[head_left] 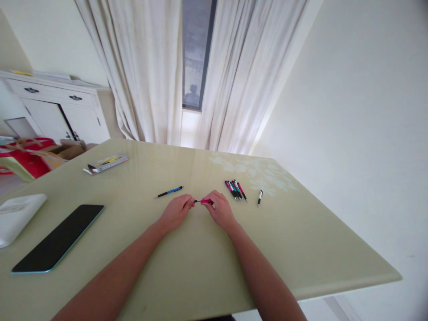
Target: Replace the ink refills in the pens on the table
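Note:
Both of my hands meet over the middle of the pale green table (pixel 207 263) and hold one pink pen (pixel 204 201) between them. My left hand (pixel 176 212) pinches the pen's dark left end. My right hand (pixel 219 209) is closed round its pink barrel. A blue pen (pixel 169 192) lies on the table just left of my hands. To the right lies a bundle of several pink and dark pens (pixel 236 189), and beyond it a single white pen (pixel 260 197).
A dark tablet (pixel 58 238) lies at the left, with a white box (pixel 16 214) beside it. A flat pen carton (pixel 106 163) sits at the far left edge. Red bags (pixel 28 158) and a white cabinet (pixel 56 109) stand beyond; curtains hang behind the table.

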Available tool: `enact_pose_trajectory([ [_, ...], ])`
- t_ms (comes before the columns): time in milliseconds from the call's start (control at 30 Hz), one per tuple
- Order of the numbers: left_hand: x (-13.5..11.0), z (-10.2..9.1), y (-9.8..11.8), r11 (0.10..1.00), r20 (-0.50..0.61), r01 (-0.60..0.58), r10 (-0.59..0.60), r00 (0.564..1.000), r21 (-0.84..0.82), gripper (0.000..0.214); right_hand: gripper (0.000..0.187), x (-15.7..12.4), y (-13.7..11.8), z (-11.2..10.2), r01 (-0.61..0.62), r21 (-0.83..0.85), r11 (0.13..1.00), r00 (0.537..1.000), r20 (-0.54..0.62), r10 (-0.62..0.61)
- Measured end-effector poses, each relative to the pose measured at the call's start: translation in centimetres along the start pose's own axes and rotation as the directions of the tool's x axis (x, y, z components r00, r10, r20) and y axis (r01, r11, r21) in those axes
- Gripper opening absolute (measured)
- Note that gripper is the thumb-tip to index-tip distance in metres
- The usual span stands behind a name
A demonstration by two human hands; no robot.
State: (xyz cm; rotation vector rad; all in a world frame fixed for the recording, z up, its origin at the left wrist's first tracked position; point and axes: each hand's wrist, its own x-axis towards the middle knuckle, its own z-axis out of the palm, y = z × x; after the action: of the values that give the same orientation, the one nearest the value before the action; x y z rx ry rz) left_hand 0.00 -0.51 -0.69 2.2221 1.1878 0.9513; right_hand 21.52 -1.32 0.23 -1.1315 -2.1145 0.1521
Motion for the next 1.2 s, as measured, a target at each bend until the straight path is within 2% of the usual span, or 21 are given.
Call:
enact_pose_trajectory([
  [133, -0.1, 0.0, 0.2, 0.996, -0.033, -0.052, 0.05, 0.998, -0.068, 0.029, 0.009, 0.0, 0.1, 0.0, -0.025, -0.005, 1.0, 1.0, 0.015, 0.025],
  [267, 0.0, 0.1, 0.0, 0.991, -0.059, -0.128, 0.126, 0.99, -0.037, 0.029, 0.008, 0.0, 0.1, -0.1, -0.03, 0.015, 0.999, 0.999, 0.019, 0.03],
  [400, 0.2, -0.1, -0.2, 0.998, -0.132, -0.067, 0.066, 0.989, -0.003, 0.023, 0.005, 0.2, 0.1, -0.3, -0.065, 0.111, 0.992, 0.998, -0.01, 0.066],
  [567, 0.5, -0.2, -0.4, 0.998, -0.145, 0.037, -0.045, 0.988, -0.057, 0.024, 0.007, 0.3, 0.6, -0.3, -0.129, 0.291, 0.948, 0.984, -0.08, 0.158],
  [767, 0.7, 0.0, -0.6, 0.991, -0.193, 0.061, -0.082, 0.978, -0.115, 0.026, 0.017, 0.4, 1.7, -0.1, -0.226, 0.405, 0.886, 0.95, -0.109, 0.292],
  [967, 0.7, 0.2, -1.0, 0.991, -0.19, 0.057, -0.08, 0.978, -0.125, 0.027, 0.032, 0.5, 2.8, -0.1, -0.319, 0.483, 0.815, 0.9, -0.114, 0.42],
  [1067, 0.7, 0.3, -1.2, 0.99, -0.181, 0.047, -0.071, 0.981, -0.133, 0.026, 0.035, 0.5, 3.2, -0.2, -0.399, 0.446, 0.801, 0.866, -0.103, 0.489],
  [1200, 0.6, 0.4, -1.1, 0.99, -0.192, 0.037, -0.063, 0.979, -0.134, 0.023, 0.028, 0.1, 3.8, -0.1, -0.514, 0.25, 0.821, 0.827, -0.11, 0.552],
])
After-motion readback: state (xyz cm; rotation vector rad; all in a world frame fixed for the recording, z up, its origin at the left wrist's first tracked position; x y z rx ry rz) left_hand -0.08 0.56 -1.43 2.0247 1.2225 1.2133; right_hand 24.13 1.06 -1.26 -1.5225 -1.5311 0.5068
